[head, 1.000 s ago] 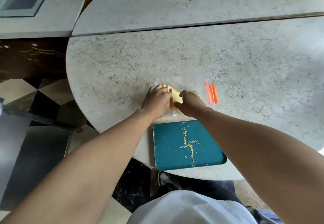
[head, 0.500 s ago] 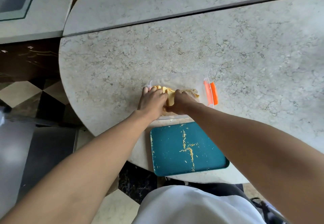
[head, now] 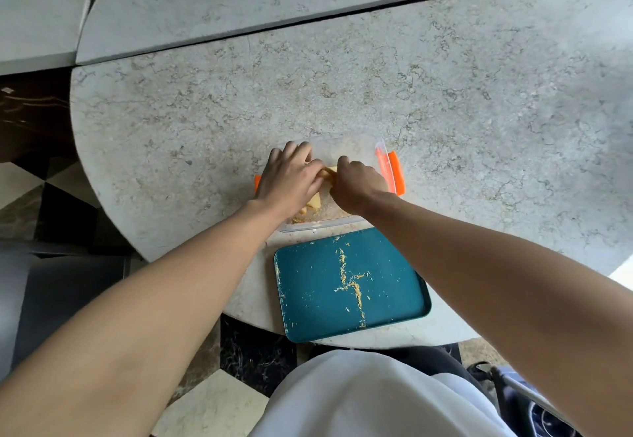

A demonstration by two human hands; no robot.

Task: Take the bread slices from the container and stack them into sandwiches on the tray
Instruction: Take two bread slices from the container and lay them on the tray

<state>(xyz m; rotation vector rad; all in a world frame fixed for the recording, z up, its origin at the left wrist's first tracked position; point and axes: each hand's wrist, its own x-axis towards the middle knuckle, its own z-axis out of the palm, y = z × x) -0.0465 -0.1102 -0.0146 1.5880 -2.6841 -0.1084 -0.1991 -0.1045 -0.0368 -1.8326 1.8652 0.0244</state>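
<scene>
Both hands at frame center inside clear container (head: 322, 226): left hand (head: 291, 176) and right hand (head: 358, 181) pinch the same bread slice (head: 328, 173). Teal tray (head: 394, 299) just below holds only crumbs (no slices), on marble table (head: 445, 94).

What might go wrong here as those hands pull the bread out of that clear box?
The bread slices, pinched between left hand and right hand, may tear; crumbs already litter the tray. The tray overhangs the table edge, so pressing its near end might tip it.

Head camera looks steeply down over table (head: 445, 101)
</scene>
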